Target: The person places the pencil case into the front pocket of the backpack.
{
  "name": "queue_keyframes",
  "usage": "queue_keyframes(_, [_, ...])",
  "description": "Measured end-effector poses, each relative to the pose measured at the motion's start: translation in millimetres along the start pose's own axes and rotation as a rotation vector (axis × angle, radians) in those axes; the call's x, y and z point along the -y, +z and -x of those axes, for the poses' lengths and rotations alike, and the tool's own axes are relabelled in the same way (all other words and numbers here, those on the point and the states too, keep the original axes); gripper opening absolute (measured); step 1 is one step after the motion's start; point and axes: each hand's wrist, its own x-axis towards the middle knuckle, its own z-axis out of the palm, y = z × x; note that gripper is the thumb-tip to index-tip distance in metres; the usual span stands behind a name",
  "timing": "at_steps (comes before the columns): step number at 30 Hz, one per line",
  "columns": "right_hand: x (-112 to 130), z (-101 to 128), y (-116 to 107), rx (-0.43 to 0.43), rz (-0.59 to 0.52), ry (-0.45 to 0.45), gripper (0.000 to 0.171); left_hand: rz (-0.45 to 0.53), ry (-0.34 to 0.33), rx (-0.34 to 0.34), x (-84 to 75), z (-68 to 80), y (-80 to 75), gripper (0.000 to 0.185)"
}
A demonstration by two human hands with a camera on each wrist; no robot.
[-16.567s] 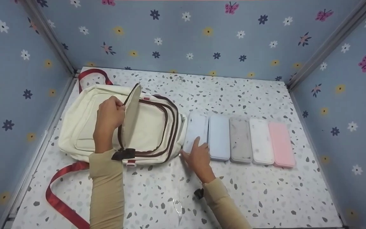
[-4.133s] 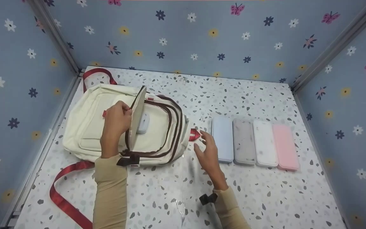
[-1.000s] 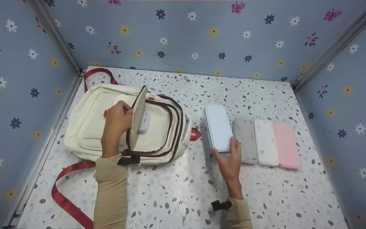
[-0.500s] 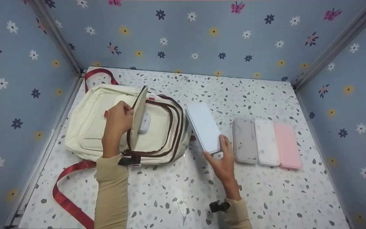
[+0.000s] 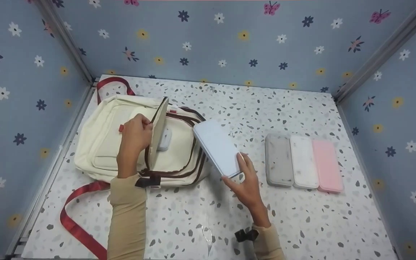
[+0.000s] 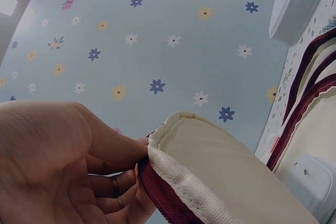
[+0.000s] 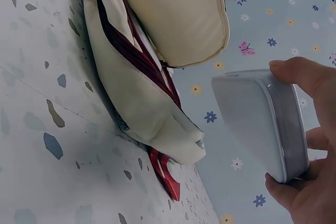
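A cream backpack [image 5: 101, 144] with brown trim lies at the table's left. My left hand [image 5: 146, 125] pinches its raised flap [image 5: 157, 130] and keeps the compartment open; the left wrist view shows the left hand [image 6: 137, 163] on the flap's edge [image 6: 210, 171]. Inside the compartment lies a pale case [image 5: 164, 139]. My right hand [image 5: 235, 169] grips the near end of a light blue case [image 5: 215, 146], tilted in the air over the backpack's right edge. In the right wrist view, my right hand [image 7: 278, 124] holds this case [image 7: 247, 114] beside the open flap [image 7: 178, 14].
Grey [image 5: 278, 160], white [image 5: 303, 161] and pink [image 5: 326, 160] cases lie side by side on the speckled table [image 5: 193, 216] at the right. A red strap [image 5: 74, 224] trails off the backpack at front left. Blue flowered walls [image 5: 229, 39] close in three sides.
My right hand lifted the light blue case out of the row and carried it left, up to the backpack. My left hand has kept holding the flap. Earlier, another pale case went inside.
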Motion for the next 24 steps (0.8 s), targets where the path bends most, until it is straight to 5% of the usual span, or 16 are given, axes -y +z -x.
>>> queue_keyframes(24, [12.5, -9.7, 13.0, 0.312, -0.009, -0.051, 0.08, -0.016, 0.004, -0.018, -1.4, 0.0, 1.6, 0.015])
